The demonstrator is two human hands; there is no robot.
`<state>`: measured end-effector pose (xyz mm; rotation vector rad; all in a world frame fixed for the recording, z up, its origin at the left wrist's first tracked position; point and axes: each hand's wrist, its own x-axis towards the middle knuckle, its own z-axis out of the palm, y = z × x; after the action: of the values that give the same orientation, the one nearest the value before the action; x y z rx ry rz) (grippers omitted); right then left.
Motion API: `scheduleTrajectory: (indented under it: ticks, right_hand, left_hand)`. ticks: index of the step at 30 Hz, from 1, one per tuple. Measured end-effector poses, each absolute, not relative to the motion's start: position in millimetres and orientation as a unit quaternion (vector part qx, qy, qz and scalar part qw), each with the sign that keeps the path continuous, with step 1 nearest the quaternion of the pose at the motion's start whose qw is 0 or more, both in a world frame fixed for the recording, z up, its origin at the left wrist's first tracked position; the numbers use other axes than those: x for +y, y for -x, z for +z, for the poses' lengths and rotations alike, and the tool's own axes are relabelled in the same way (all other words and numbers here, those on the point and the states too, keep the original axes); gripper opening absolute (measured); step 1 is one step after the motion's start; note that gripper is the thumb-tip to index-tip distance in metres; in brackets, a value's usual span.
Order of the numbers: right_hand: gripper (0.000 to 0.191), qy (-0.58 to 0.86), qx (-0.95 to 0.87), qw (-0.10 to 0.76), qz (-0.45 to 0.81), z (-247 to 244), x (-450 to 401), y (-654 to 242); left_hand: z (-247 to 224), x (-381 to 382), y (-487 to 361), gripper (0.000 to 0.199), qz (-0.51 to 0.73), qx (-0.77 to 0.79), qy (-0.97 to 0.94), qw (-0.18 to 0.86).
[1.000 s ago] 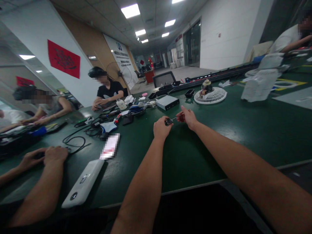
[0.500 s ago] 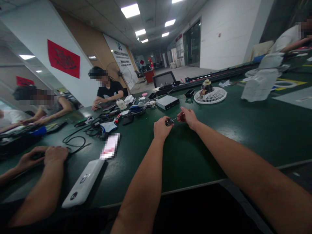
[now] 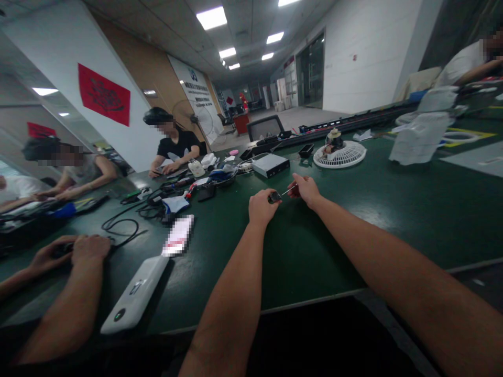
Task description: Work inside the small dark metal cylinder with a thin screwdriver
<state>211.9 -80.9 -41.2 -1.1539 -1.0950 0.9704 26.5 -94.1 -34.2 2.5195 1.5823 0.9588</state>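
Note:
My left hand (image 3: 262, 206) is closed around a small dark, roundish part (image 3: 274, 197) with a metallic glint; most of it is hidden by the fingers. Just to the right, my right hand (image 3: 305, 190) pinches a screwdriver (image 3: 287, 191), of which only the thin metal shaft shows. Its tip points left at the dark part, and I cannot tell whether the two touch. Both hands are held above the green table (image 3: 310, 256).
Beyond my hands are a grey-white box (image 3: 271, 165) and a white fan grille with a motor (image 3: 340, 154). Cables, a phone (image 3: 178, 235) and a white device (image 3: 135, 296) lie left. A neighbour's hands (image 3: 74, 248) work at far left. A wrapped white object (image 3: 420, 133) stands right.
My right hand has drawn back slightly to the right, and more of the screwdriver shaft shows. My left hand keeps its hold on the dark part.

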Motion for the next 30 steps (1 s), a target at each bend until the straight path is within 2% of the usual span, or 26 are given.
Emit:
scheduleTrajectory:
  ticks: [7, 13, 18, 23, 30]
  right_hand:
    - [0.044, 0.461, -0.42, 0.596, 0.506, -38.3, -83.5, -208.1]
    - [0.044, 0.505, -0.442, 0.594, 0.445, -37.2, -84.4, -207.2]
    - [0.046, 0.463, -0.433, 0.592, 0.498, -36.5, -85.9, -206.0]
    - [0.047, 0.509, -0.465, 0.591, 0.42, -37.3, -84.3, -206.3]
    - [0.045, 0.459, -0.433, 0.612, 0.477, -35.2, -87.0, -204.1]
  left_hand:
    - [-35.4, -94.1, -26.2, 0.035, 0.322, 0.507, -0.8, 0.01]
    - [-36.1, -92.7, -25.8, 0.035, 0.312, 0.501, -0.807, 0.007]
    - [-35.4, -92.8, -24.2, 0.034, 0.321, 0.517, -0.793, 0.008]
    - [-34.4, -95.1, -28.1, 0.035, 0.295, 0.505, -0.811, -0.001]
    - [-33.4, -94.4, -27.2, 0.033, 0.302, 0.512, -0.804, -0.006]
